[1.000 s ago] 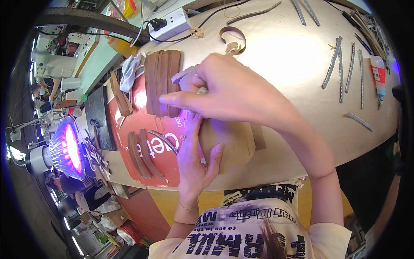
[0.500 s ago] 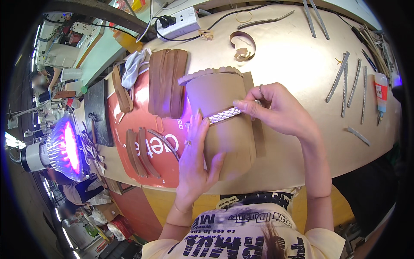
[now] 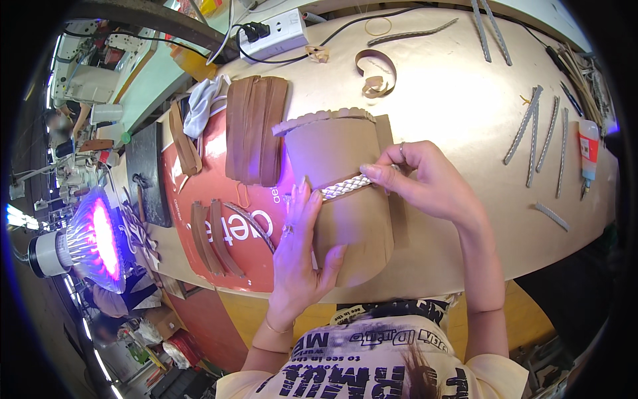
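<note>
A tan, curved sheet-like piece lies in front of me, with a ruffled strip along its far edge. Across its middle runs a silvery-white braided strap, bordered by a thin brown line. My left hand rests with fingers stretched out and thumb apart, its fingertips touching the strap's left end at the piece's left side. At the right side, my right hand pinches the strap's other end between thumb and fingers. The tip inside that pinch is hidden.
Left of the piece lie a stack of brown strips, curved brown strips and a red sheet. A lit purple lamp stands far left. Grey braided cords and a glue bottle lie right. A power strip sits behind.
Both hands stay at the strap's two ends with nearly the same hold. The whole view has shifted slightly.
</note>
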